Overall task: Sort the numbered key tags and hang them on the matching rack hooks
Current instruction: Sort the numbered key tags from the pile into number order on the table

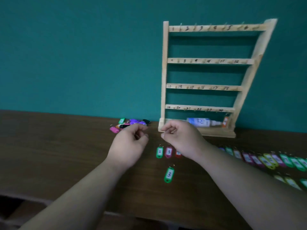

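A wooden rack (pixel 166 72) stands against the wall, with four rails of hooks numbered 1 to 24. An orange tag (pixel 225 122) hangs at the right end of the bottom rail. On the table lie a green tag 2 (pixel 159 152), a pink tag 3 (pixel 169 152), a red tag (pixel 178 153) half hidden by my wrist, and a green tag 3 (pixel 169 174). My left hand (pixel 131 145) and my right hand (pixel 181 137) hover above them with fingers curled and pinched. I see nothing in either hand.
A loose pile of purple, pink, green and black tags (pixel 131 124) lies at the back, left of the rack. A long row of several sorted tags (pixel 265 161) runs to the right edge. A white bottle (pixel 201 122) lies on the rack's base. The table's front edge (pixel 132 214) is near me.
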